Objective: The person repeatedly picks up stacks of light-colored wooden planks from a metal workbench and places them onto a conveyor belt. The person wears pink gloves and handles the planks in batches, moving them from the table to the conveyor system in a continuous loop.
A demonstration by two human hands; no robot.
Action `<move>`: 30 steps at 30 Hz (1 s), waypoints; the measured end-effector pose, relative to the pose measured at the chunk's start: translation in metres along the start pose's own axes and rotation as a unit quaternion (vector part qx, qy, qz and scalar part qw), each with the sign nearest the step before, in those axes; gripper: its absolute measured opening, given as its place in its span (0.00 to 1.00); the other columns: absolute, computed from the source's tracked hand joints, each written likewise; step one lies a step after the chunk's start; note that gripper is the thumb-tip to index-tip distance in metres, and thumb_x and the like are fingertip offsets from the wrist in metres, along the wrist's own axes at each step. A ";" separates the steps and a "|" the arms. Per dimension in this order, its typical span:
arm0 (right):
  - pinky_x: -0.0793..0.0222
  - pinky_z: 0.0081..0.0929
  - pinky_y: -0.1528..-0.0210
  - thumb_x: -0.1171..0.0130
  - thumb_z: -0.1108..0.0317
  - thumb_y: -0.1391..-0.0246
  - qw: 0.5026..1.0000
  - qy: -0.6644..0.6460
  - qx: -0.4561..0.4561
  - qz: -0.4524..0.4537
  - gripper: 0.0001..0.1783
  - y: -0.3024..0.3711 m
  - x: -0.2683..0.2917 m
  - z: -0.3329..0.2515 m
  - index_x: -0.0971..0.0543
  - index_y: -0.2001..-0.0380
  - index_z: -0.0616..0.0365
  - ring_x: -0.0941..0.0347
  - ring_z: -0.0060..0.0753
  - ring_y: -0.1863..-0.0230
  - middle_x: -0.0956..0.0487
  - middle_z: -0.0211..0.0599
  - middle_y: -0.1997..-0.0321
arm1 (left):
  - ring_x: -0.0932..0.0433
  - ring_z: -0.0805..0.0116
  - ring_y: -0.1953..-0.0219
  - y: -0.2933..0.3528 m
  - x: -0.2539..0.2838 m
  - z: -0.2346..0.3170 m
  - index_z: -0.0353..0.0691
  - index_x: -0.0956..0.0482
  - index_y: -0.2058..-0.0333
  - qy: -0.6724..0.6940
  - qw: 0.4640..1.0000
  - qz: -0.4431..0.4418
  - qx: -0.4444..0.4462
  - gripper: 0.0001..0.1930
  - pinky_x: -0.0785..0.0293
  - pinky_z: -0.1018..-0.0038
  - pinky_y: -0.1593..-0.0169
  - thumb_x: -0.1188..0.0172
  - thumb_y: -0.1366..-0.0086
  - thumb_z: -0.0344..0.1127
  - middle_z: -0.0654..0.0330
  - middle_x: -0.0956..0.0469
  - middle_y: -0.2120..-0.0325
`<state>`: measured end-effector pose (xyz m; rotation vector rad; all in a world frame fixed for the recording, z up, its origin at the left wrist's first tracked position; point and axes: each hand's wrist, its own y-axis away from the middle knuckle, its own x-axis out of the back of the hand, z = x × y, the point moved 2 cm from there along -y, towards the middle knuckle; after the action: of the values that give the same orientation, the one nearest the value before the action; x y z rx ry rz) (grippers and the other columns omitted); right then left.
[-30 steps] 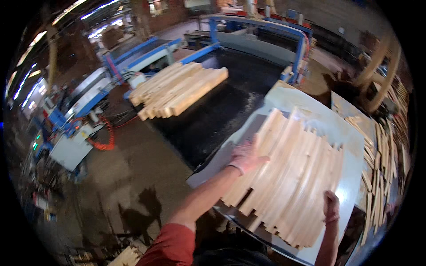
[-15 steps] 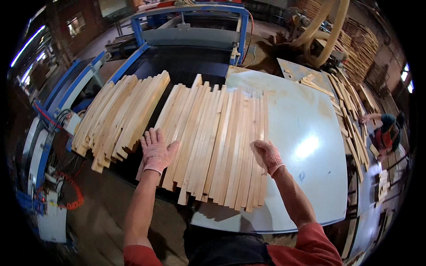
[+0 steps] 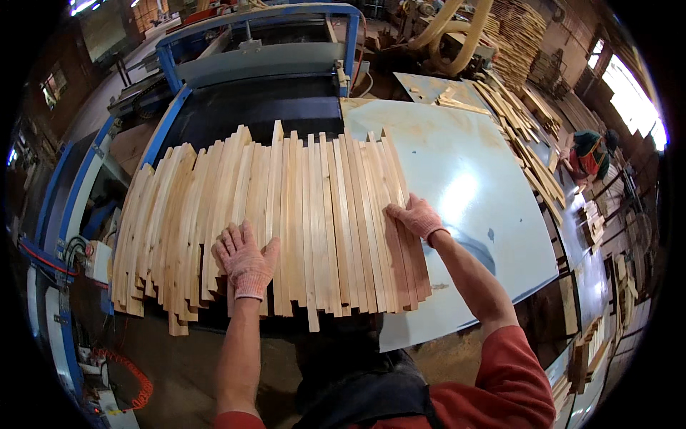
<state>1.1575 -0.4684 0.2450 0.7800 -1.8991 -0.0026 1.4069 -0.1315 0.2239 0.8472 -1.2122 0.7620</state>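
A wide row of pale wooden strips lies side by side across the dark conveyor belt and onto the edge of the light, glossy table. Their ends are uneven. My left hand, in a pinkish knit glove, rests flat on the strips near the middle of the row, fingers spread. At the right end, my gloved right hand presses against the outermost strips. Its thumb reaches over their top and its fingers are apart, some partly hidden.
A blue machine frame spans the belt at the back. To the right, loose wooden pieces lie near a co-worker. Stacked lumber and thick hoses stand behind. An orange coiled hose hangs at lower left.
Both hands have pushed the right group of strips leftward, and the gap to the left group has closed. My view has also shifted.
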 end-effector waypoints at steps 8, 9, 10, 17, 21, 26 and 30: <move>0.55 0.76 0.21 0.36 0.32 0.41 0.967 0.155 0.123 0.158 0.52 0.002 -0.036 -0.054 0.34 0.23 0.53 0.47 0.60 0.17 0.37 0.54 0.19 | 0.57 0.40 0.17 0.035 0.005 0.094 0.41 0.48 0.19 -0.003 0.973 -0.050 -0.223 0.47 0.70 0.47 0.17 0.52 0.24 0.67 0.38 0.52 0.19; 0.57 0.79 0.22 0.36 0.32 0.41 0.968 0.154 0.120 0.158 0.52 0.000 -0.035 -0.062 0.33 0.23 0.53 0.48 0.59 0.17 0.38 0.53 0.19 | 0.56 0.40 0.17 0.040 -0.002 0.110 0.43 0.47 0.19 0.009 0.969 -0.025 -0.247 0.45 0.69 0.47 0.17 0.52 0.24 0.66 0.39 0.51 0.19; 0.58 0.82 0.23 0.37 0.32 0.41 0.969 0.151 0.119 0.158 0.51 0.001 -0.034 -0.072 0.33 0.23 0.52 0.49 0.59 0.16 0.38 0.53 0.19 | 0.56 0.40 0.17 0.042 -0.015 0.122 0.45 0.46 0.19 0.020 0.963 0.001 -0.270 0.44 0.69 0.47 0.17 0.52 0.23 0.65 0.40 0.50 0.19; 0.60 0.80 0.21 0.35 0.35 0.43 0.981 0.104 0.103 0.127 0.51 -0.006 -0.019 -0.056 0.33 0.24 0.52 0.51 0.57 0.15 0.39 0.50 0.17 | 0.49 0.43 0.19 0.054 -0.041 0.153 0.53 0.35 0.22 -0.066 0.947 0.040 -0.313 0.37 0.64 0.47 0.19 0.50 0.24 0.62 0.44 0.43 0.21; 0.63 0.77 0.19 0.34 0.35 0.43 0.985 0.111 0.078 0.108 0.51 -0.003 0.000 -0.026 0.34 0.23 0.50 0.52 0.57 0.14 0.40 0.49 0.15 | 0.48 0.44 0.18 0.054 -0.043 0.153 0.52 0.35 0.22 -0.067 0.948 0.041 -0.309 0.38 0.64 0.48 0.18 0.47 0.24 0.62 0.45 0.43 0.21; 0.63 0.74 0.18 0.36 0.34 0.42 0.981 0.135 0.063 0.125 0.52 -0.007 0.021 0.019 0.36 0.21 0.50 0.53 0.57 0.14 0.40 0.46 0.15 | 0.50 0.47 0.18 0.054 -0.045 0.153 0.47 0.39 0.21 -0.035 0.953 0.032 -0.300 0.42 0.66 0.50 0.17 0.48 0.25 0.65 0.47 0.45 0.19; 0.62 0.72 0.18 0.37 0.30 0.41 0.982 0.142 0.055 0.111 0.54 -0.007 0.028 0.019 0.36 0.22 0.52 0.53 0.57 0.14 0.39 0.47 0.16 | 0.52 0.48 0.17 0.052 -0.050 0.151 0.39 0.42 0.21 -0.037 0.960 0.032 -0.275 0.46 0.67 0.51 0.17 0.48 0.26 0.66 0.48 0.47 0.19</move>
<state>1.1384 -0.4947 0.2563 0.6017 -1.7127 0.3387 1.2818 -0.2400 0.2030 0.3799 -1.4301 0.4088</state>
